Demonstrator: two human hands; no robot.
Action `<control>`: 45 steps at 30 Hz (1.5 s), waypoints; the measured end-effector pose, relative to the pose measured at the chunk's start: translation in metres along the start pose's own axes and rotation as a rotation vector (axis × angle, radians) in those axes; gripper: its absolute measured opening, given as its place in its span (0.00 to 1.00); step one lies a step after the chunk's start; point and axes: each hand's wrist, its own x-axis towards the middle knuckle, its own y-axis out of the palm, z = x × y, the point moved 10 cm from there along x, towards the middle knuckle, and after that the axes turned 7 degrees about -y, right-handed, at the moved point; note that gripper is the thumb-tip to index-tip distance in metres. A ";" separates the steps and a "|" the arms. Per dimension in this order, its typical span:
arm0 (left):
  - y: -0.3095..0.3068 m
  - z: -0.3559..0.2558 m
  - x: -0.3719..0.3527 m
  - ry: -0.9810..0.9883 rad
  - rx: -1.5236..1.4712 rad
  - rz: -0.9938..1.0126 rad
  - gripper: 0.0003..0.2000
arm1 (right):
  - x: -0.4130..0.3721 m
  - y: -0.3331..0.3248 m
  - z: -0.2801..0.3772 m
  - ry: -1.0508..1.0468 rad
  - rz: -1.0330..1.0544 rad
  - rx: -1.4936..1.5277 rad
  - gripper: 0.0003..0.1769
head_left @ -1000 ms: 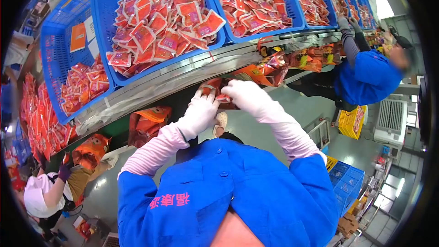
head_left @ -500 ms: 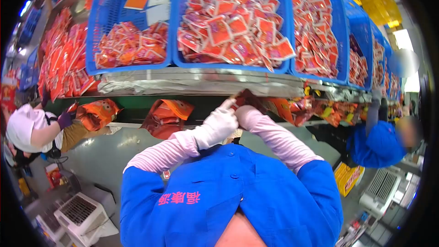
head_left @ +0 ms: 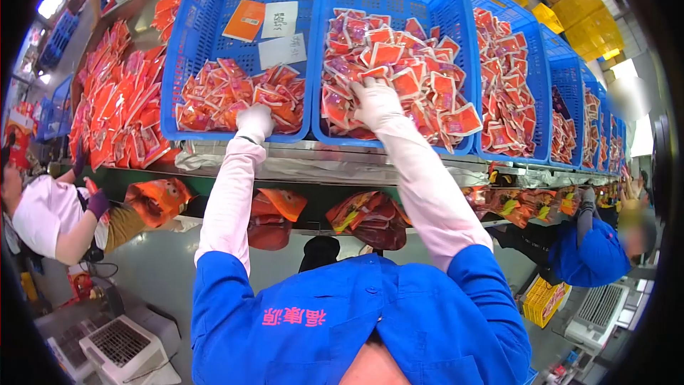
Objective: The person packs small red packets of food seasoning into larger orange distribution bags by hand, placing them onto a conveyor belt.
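Both hands wear white gloves. My left hand (head_left: 255, 122) reaches into the left blue basket (head_left: 171, 93) at the front edge of its red packets (head_left: 214, 93). Its fingers are bent down among the packets, so what they hold is hidden. In the middle blue basket (head_left: 467, 64), my right hand (head_left: 377, 103) rests on the heap of red and white packets (head_left: 427, 78), its fingers partly spread and touching packets. Below the baskets, an open orange bag (head_left: 271, 221) and a dark red bag (head_left: 370, 219) stand on the green conveyor.
More blue baskets of packets (head_left: 507, 93) run off to the right. Loose red packets (head_left: 121, 100) are piled at the left. A worker in white (head_left: 50, 214) is at the left and one in blue (head_left: 591, 253) at the right. Cards (head_left: 281, 20) lie in the left basket.
Both my hands have moved from a bag on the conveyor up into the baskets, and apart from each other. The dark red bag stands where they were. The view has shifted.
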 end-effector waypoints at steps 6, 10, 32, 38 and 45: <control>-0.051 0.031 -0.061 0.164 -0.752 -0.373 0.16 | -0.014 0.000 -0.029 0.085 -0.172 -0.071 0.25; -0.070 -0.020 -0.118 0.254 -1.564 -0.121 0.11 | -0.009 0.017 -0.069 0.233 -0.106 0.035 0.16; 0.017 -0.277 -0.329 0.998 0.036 -0.281 0.08 | -0.264 0.015 0.016 0.109 0.761 0.755 0.11; 0.016 -0.258 -0.343 1.070 -0.169 -0.364 0.04 | -0.268 0.170 0.064 -0.114 1.019 0.508 0.14; 0.014 -0.211 -0.325 1.008 -0.219 -0.400 0.04 | -0.251 0.151 0.082 -0.194 0.998 0.379 0.13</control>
